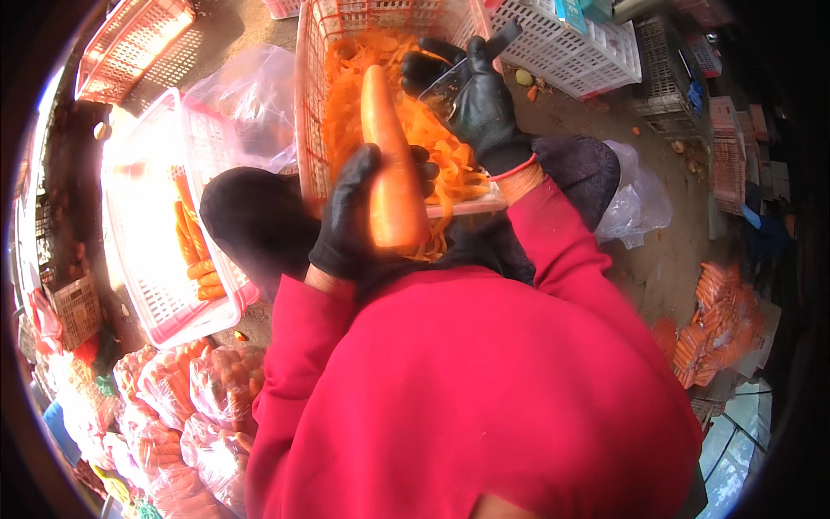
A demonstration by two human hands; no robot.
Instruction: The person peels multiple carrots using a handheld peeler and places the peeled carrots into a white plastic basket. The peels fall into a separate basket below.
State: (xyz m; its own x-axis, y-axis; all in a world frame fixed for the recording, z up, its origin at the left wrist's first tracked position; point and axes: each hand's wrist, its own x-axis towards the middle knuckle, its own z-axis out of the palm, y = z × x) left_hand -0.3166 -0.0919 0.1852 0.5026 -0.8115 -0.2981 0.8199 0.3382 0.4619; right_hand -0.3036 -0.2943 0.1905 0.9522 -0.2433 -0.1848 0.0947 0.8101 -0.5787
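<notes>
My left hand (350, 211), in a black glove, grips a large carrot (389, 168) around its thicker lower half. The carrot's narrow end points up and away from me, and its surface looks smooth and bright orange. In my black-gloved right hand (483, 97) is a peeling tool (444, 87) with a dark handle and a flat, shiny blade; its exact kind is partly hidden by the fingers. The blade is apart from the carrot, to its right. Beneath both hands, a pink plastic crate (310, 110) holds a heap of orange carrot peelings (463, 165).
Left of my knee, a sunlit crate (175, 318) contains several carrots (188, 237). Bagged carrots (162, 389) lie at lower left, with more carrots (707, 331) at far right. A white crate (577, 55) stands ahead right. Clear plastic bags (632, 194) lie on the ground.
</notes>
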